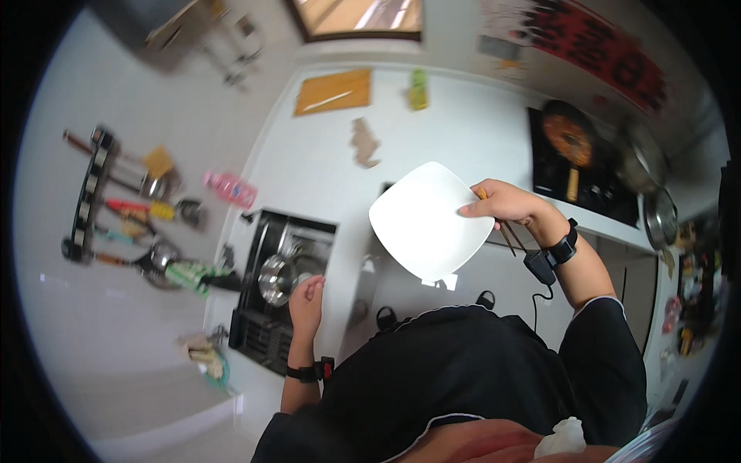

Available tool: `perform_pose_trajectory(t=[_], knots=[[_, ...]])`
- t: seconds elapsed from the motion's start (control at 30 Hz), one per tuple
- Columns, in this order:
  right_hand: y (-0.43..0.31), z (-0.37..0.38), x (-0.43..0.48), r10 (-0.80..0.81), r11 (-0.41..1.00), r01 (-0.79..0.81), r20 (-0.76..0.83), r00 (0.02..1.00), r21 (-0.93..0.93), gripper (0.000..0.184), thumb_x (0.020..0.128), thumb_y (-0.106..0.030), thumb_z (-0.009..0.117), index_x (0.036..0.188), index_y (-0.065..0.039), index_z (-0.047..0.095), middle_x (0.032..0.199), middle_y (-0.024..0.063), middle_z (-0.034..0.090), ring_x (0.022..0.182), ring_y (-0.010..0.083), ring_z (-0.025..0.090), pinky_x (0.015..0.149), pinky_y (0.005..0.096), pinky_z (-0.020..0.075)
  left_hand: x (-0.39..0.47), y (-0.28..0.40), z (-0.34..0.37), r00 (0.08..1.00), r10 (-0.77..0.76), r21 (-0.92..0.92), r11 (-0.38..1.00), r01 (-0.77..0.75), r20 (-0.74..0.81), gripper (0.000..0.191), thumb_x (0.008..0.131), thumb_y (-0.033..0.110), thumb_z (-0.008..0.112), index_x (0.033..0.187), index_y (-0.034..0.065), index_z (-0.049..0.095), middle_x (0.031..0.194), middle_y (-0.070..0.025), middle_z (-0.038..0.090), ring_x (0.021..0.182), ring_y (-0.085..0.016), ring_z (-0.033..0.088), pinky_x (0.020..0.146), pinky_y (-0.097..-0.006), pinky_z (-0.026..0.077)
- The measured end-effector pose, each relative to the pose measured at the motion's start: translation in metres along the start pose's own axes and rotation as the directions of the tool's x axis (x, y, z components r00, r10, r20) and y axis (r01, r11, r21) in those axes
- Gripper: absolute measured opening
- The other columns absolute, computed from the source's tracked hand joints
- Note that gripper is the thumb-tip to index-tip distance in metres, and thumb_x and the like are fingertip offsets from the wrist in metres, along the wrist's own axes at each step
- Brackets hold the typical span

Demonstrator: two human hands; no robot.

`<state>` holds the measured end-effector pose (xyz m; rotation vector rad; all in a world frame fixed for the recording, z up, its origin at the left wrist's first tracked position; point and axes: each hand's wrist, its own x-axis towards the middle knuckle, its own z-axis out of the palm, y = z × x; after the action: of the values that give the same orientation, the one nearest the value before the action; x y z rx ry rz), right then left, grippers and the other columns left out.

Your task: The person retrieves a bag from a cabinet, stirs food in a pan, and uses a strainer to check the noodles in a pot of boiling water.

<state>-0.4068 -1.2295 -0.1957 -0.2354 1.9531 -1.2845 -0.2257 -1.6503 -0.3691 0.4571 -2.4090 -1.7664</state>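
My right hand (pixel 509 202) grips a white, rounded-square plate (pixel 431 223) by its right edge, thumb on top. The plate's upper face looks bare. In the same hand is a pair of brown chopsticks (pixel 508 238), sticking out below the fingers and partly covered by them. Over the right edge of the black sink (pixel 331 246), my left hand (pixel 307 301) is loosely curled, with nothing visible in its fingers. Just left of it, a shiny metal bowl (pixel 277 280) sits in the sink.
A black cooktop (pixel 541 168) carries a frying pan (pixel 567 136) with reddish food. On the white counter are a cutting board (pixel 333 89), a yellow-green bottle (pixel 418 92), a crumpled brown item (pixel 365 144) and a pink bottle (pixel 231 188). Utensils hang from a wall rack (pixel 90 191).
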Motion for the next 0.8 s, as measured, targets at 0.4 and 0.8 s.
perform_pose_trajectory(t=[0.4,0.8], knots=[[0.205,-0.282,-0.332,0.259,0.919,0.045,-0.686,0.68,0.392,0.024,0.084,-0.02,0.065,0.086,0.004,0.065,0.062,0.0051,0.063,0.039,0.0041,0.045,0.035,0.0179,0.0317,0.041,0.176,0.365,0.847,0.146,-0.077,0.989,-0.123,0.512,0.016,0.096,0.006,0.059,0.107,-0.0026,0.067,0.1,-0.007,0.071,0.094,-0.012,0.066,0.087,-0.0234,0.049],[0.367,-0.559,-0.454,0.467,0.875,-0.212,-0.874,0.132,0.435,0.021,0.087,-0.008,0.051,0.093,0.007,0.062,0.065,0.0156,0.069,0.04,0.0121,0.053,0.034,0.0265,0.0352,0.11,0.279,0.569,0.774,0.253,-0.051,0.96,-0.275,0.58,0.017,0.097,0.01,0.058,0.107,-0.0004,0.067,0.104,-0.0079,0.071,0.098,-0.015,0.065,0.085,-0.0283,0.051]])
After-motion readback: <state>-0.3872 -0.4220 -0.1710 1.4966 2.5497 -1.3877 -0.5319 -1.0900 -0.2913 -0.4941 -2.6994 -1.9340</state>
